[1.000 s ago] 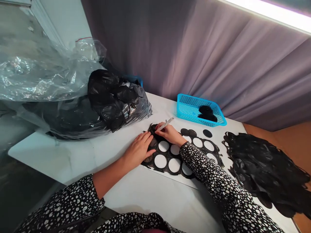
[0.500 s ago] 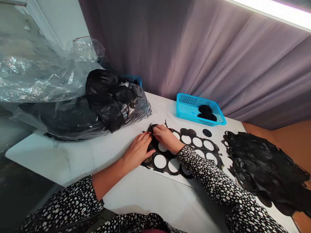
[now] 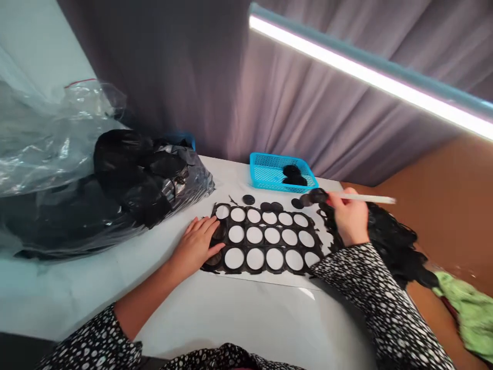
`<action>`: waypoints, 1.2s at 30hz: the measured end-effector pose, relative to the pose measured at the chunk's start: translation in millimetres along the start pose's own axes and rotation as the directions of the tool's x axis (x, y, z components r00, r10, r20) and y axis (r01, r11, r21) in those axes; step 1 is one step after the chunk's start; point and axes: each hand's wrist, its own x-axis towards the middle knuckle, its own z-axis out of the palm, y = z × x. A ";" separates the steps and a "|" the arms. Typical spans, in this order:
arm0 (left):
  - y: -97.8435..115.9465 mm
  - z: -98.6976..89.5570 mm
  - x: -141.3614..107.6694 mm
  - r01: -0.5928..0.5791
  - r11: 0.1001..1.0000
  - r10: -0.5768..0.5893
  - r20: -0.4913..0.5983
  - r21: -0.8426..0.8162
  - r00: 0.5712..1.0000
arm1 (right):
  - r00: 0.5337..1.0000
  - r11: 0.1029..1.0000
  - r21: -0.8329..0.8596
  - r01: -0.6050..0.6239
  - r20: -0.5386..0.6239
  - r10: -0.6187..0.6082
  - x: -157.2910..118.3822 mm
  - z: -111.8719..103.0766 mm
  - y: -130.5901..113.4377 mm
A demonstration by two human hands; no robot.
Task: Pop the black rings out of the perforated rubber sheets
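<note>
A black sheet (image 3: pixel 244 245) with rows of round holes lies on a white backing; white shows through most holes. My left hand (image 3: pixel 198 241) rests on the sheet's left end, fingers stretched out. Black discs remain in the holes beside its fingers. My right hand (image 3: pixel 352 218) is raised past the sheet's right end, closed round a slim white pen-like tool (image 3: pixel 370 198). Dark round pieces (image 3: pixel 319 196) are at its fingertips; whether they are gripped is blurred. Behind the sheet lie a single black disc (image 3: pixel 248 199), two overlapping discs (image 3: pixel 271 206) and another disc (image 3: pixel 297 203).
A blue basket (image 3: pixel 264 185) behind the sheet holds some black pieces. To the right is a heap of black scraps (image 3: pixel 393 236), with green cloth (image 3: pixel 468 308) beyond. Plastic bags of black material (image 3: pixel 127 180) fill the left. A lit tube lamp (image 3: pixel 365 74) hangs above.
My right hand has moved from the sheet's left end to beyond its right end, and the white tool now shows. My left hand stays on the sheet. The view has swung right.
</note>
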 end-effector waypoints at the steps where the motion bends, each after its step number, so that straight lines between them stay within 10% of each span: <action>1: -3.5 -2.9 4.6 -0.006 1.000 0.006 -0.001 -0.009 1.000 | 0.997 0.994 -0.085 -0.072 -0.039 0.069 2.2 -22.3 24.1; 6: -3.9 -14.1 70.6 0.004 0.996 0.003 0.075 -0.091 0.997 | 0.998 0.925 -0.377 -0.048 -0.062 0.026 1.6 -70.3 70.1; 10: 24.7 3.7 150.4 0.039 0.992 -0.016 0.194 -0.117 0.981 | 0.956 0.996 0.050 -0.078 0.288 0.061 -0.9 -9.1 27.1; 14: 51.1 32.9 200.1 0.098 0.991 -0.077 0.213 -0.090 0.974 | 0.936 0.993 0.101 -0.068 0.350 0.029 10.8 63.3 3.8; 22: 47.6 55.7 227.3 0.155 0.960 -0.070 0.335 -0.234 0.940 | 0.908 0.973 0.213 -0.090 0.418 -0.007 26.0 87.6 15.1; 30: 61.4 60.5 233.9 0.245 0.877 -0.100 0.342 -0.413 0.934 | 0.779 0.930 0.360 -0.077 0.603 -0.169 15.0 109.5 -25.7; 36: 111.1 58.3 252.4 0.148 0.782 0.072 0.325 -0.606 0.943 | 0.834 0.940 0.339 -0.032 0.527 -0.162 20.1 66.6 -20.6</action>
